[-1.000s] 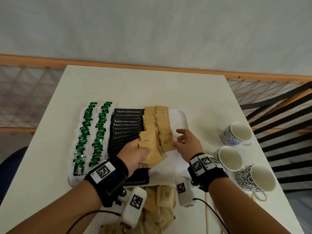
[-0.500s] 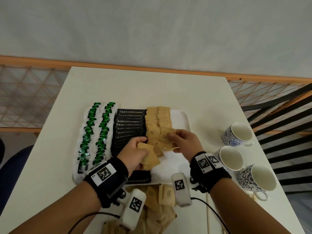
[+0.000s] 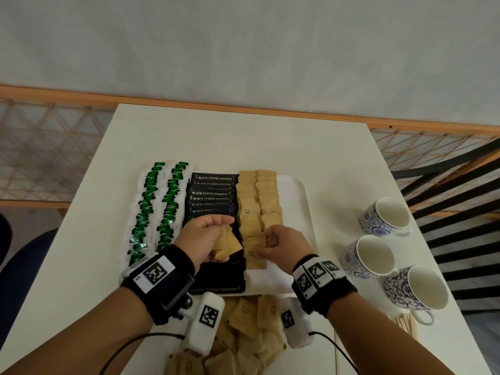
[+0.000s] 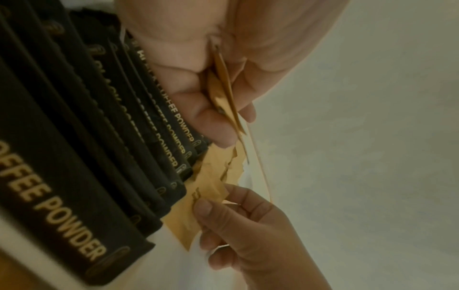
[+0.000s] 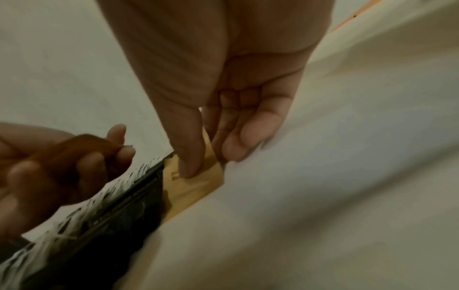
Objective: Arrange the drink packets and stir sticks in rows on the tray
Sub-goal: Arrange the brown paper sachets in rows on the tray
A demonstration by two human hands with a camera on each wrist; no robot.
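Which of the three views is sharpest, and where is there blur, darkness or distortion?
Head view: sharpest and bright, printing on the black coffee packets readable; wide-angle lens bends the table edges. Left wrist view: dim and warm, near lettering soft. Right wrist view: darkest, motion-smeared; the left hand is shadowed, and only the right hand with its brown packet is fairly clear.

"BLACK COFFEE POWDER" printed in pale capitals on the black packets (image 3: 213,196), repeated down the overlapped row at 12 o'clock of the left hand (image 3: 201,239). Same wording, partly cut to "OFFEE POWDER", on those packets (image 4: 82,176) in the left wrist view. Small dark print on a brown packet (image 3: 247,211), at 11 o'clock of the right hand (image 3: 284,246), too small to read.
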